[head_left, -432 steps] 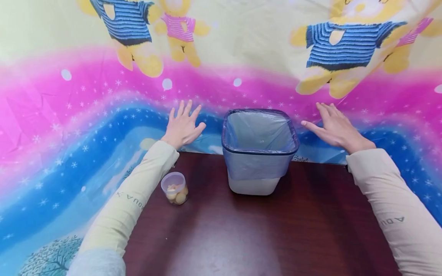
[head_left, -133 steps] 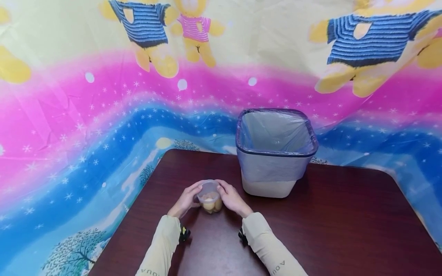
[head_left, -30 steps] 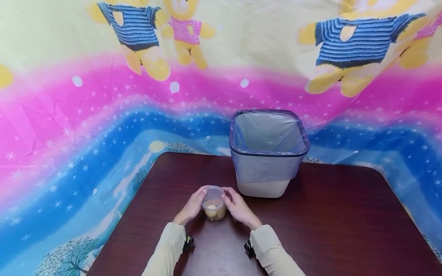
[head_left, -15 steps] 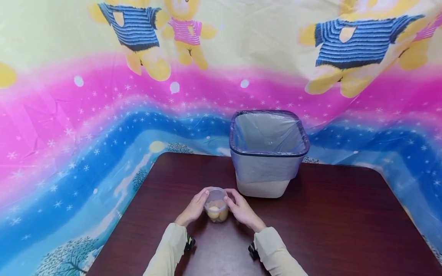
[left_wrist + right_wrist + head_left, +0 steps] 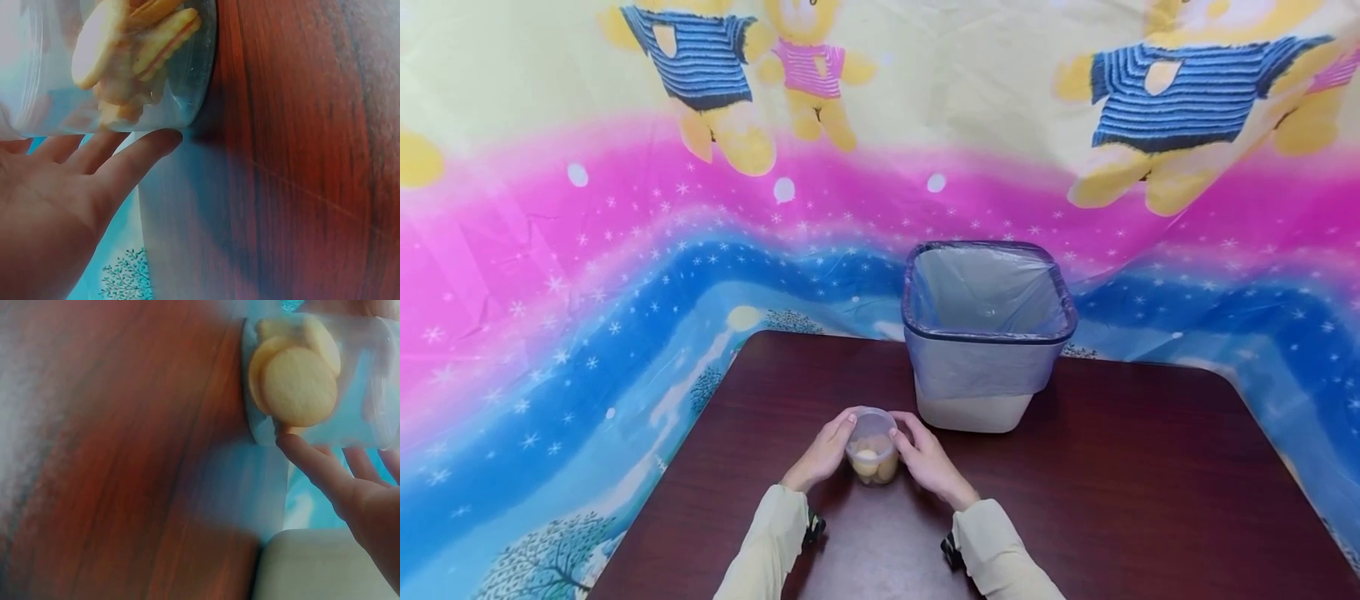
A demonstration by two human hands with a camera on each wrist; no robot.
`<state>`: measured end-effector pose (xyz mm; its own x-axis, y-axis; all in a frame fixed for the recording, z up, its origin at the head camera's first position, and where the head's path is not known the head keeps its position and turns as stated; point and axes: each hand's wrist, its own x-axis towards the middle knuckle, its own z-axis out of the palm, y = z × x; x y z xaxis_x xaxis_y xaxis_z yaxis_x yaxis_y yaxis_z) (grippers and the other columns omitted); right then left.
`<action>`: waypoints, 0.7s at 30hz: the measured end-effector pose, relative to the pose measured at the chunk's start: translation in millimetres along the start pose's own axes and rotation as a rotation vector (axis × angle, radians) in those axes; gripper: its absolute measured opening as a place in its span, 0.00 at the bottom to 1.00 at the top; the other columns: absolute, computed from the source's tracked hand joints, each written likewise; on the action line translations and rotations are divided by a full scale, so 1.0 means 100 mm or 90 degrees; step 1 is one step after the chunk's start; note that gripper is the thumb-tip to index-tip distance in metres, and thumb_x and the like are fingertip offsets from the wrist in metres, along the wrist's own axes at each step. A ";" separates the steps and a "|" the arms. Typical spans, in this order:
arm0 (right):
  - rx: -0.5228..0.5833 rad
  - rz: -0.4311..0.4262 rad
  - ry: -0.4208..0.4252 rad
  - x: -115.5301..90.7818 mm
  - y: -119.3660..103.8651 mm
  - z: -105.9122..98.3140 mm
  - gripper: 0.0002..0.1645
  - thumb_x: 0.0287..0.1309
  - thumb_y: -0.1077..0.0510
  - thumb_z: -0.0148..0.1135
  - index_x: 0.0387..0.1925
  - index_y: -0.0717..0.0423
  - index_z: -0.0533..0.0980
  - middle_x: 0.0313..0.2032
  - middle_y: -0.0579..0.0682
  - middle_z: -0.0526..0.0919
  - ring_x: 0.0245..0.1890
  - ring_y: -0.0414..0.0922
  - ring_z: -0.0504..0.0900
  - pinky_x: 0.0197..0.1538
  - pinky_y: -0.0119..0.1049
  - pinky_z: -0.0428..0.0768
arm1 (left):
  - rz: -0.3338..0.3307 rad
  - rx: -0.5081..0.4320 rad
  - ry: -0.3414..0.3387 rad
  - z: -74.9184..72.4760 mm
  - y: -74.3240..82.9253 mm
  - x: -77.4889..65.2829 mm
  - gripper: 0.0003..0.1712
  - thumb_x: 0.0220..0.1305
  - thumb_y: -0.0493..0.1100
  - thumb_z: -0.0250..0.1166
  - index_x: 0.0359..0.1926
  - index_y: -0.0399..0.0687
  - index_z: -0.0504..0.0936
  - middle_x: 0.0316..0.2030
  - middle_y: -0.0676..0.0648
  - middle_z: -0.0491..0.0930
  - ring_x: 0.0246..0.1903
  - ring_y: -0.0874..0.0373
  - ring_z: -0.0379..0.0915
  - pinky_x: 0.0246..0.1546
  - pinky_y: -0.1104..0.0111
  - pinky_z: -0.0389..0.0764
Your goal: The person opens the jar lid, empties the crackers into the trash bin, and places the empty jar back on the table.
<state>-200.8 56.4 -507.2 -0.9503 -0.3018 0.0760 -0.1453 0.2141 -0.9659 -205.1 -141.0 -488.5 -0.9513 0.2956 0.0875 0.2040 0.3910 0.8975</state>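
Observation:
A clear plastic jar (image 5: 871,423) stands upright on the table in front of me, with several round biscuits (image 5: 867,467) in its lower part. My left hand (image 5: 823,452) holds its left side, thumb near the top rim. On the opposite side my right hand (image 5: 929,462) grips it the same way. In the left wrist view, fingers lie along the jar wall (image 5: 62,115), and one sandwich biscuit (image 5: 165,44) shows a darker filling. The right wrist view has a fingertip by the jar's base, below a pale round biscuit (image 5: 299,387).
A light bin (image 5: 977,367) lined with a translucent bag stands behind the jar, to the right. The dark red-brown table (image 5: 1120,492) extends widely to the right. A printed bear curtain (image 5: 865,167) hangs along the table's back and left side.
Earliest, both hands were spread beside the bin, and the jar stood at the left. Then both hands took hold of it. Over the last second it has shifted slightly right and nearer me.

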 end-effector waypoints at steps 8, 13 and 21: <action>0.017 0.044 0.016 0.03 0.15 0.02 0.21 0.71 0.54 0.49 0.61 0.57 0.69 0.56 0.63 0.76 0.49 0.55 0.80 0.46 0.46 0.83 | 0.004 0.012 0.008 0.02 0.04 -0.02 0.22 0.77 0.38 0.40 0.62 0.34 0.72 0.57 0.38 0.78 0.61 0.46 0.71 0.65 0.57 0.67; 0.002 0.059 0.027 0.03 0.14 0.03 0.23 0.71 0.48 0.50 0.61 0.54 0.71 0.53 0.61 0.78 0.45 0.51 0.80 0.43 0.42 0.82 | 0.006 0.018 0.016 0.03 0.05 -0.02 0.21 0.77 0.38 0.41 0.61 0.34 0.72 0.56 0.37 0.78 0.60 0.45 0.72 0.64 0.55 0.68; -0.041 0.016 0.022 0.02 0.14 0.04 0.29 0.64 0.46 0.60 0.60 0.56 0.70 0.55 0.59 0.80 0.56 0.54 0.80 0.53 0.44 0.80 | 0.008 0.004 0.003 0.03 0.02 0.00 0.22 0.77 0.39 0.40 0.62 0.34 0.71 0.57 0.38 0.78 0.60 0.46 0.72 0.64 0.61 0.69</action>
<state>-203.9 55.2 -521.2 -0.9628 -0.2631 0.0611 -0.1372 0.2815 -0.9497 -203.9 -137.5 -488.4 -0.9499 0.2962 0.1004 0.2169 0.3927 0.8937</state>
